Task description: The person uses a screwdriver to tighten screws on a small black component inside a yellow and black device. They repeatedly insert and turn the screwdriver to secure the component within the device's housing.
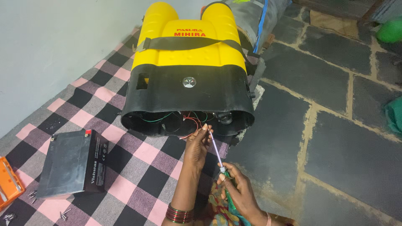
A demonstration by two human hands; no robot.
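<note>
Nearest the viewer, the right hand (239,193) wraps its fingers (229,175) closed around the green plastic handle of a slim screwdriver with a bright metal shaft (215,151), gripping it low in the scene, just right of centre. From that grip the tool's long axis runs up and slightly to the left, away from the viewer, so the tip lies farther off than the handle and points into the open underside of the sprayer. The left hand (196,148), with red and gold bangles at its wrist, is the nearer of the two to that opening: its fingers (204,130) are drawn together at the shaft's far end, seemingly steadying the tip beside thin red wires (193,122), though exactly what they pinch cannot be made out. Just beyond them gapes the black plastic base (188,94) of a yellow backpack sprayer tank (188,42), lying on its side on a pink, black and grey checked cloth (138,167). To the left, well apart, rests a black rectangular battery (73,163) with loose screws (63,214) near it.
</note>
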